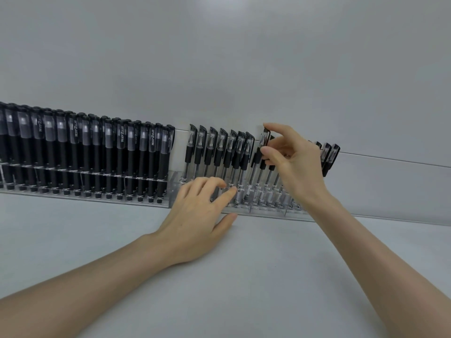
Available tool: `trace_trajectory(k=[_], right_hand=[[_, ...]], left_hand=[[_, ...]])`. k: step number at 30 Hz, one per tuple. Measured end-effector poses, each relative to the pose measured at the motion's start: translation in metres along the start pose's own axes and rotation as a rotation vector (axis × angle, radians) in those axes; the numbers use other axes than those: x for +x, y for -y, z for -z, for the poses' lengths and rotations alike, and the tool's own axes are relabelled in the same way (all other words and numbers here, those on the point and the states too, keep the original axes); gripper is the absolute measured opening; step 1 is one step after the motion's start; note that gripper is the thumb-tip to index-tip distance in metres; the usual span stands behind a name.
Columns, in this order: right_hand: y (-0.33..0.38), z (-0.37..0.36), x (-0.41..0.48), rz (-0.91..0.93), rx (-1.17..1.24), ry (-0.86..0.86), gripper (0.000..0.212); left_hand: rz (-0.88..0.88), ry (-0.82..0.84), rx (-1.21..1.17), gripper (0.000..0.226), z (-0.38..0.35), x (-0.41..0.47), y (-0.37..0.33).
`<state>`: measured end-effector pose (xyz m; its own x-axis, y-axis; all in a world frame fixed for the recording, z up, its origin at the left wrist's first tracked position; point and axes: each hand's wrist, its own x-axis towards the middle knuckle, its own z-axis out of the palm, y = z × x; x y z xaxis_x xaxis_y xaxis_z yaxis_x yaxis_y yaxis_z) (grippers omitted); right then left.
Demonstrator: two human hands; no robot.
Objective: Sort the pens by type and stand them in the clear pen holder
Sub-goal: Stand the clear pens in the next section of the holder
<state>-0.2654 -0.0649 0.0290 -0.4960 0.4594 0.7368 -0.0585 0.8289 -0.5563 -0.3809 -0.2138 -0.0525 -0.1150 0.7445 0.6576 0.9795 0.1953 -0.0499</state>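
- Our right hand [292,164] pinches one pen [265,136] by its cap. The pen stands upright and points straight down into the clear pen holder [173,191].
- Our left hand [195,213] rests open against the holder.

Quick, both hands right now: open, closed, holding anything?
Left hand: open, fingers resting on the clear pen holder.
Right hand: pinching a clear-barrelled pen by its cap.
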Motion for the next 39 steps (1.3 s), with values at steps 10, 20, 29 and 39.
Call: trace_trajectory(k=[10, 20, 29, 39], right_hand=[[-0.005, 0.002, 0.0, -0.005, -0.151, 0.092, 0.036], [-0.005, -0.01, -0.004, 0.385, -0.671, 0.046, 0.051], [-0.011, -0.005, -0.009, 0.301, -0.622, 0.081, 0.053], [-0.013, -0.005, -0.01, 0.311, -0.601, 0.024, 0.05]], left_hand=[[0.006, -0.001, -0.01, 0.05, 0.0, 0.001, 0.0], [0.012, -0.021, -0.016, 0.05, 0.0, 0.0, -0.001], [0.005, -0.017, -0.021, 0.05, -0.001, 0.0, 0.001], [-0.008, -0.046, -0.023, 0.049, -0.001, 0.0, 0.002]])
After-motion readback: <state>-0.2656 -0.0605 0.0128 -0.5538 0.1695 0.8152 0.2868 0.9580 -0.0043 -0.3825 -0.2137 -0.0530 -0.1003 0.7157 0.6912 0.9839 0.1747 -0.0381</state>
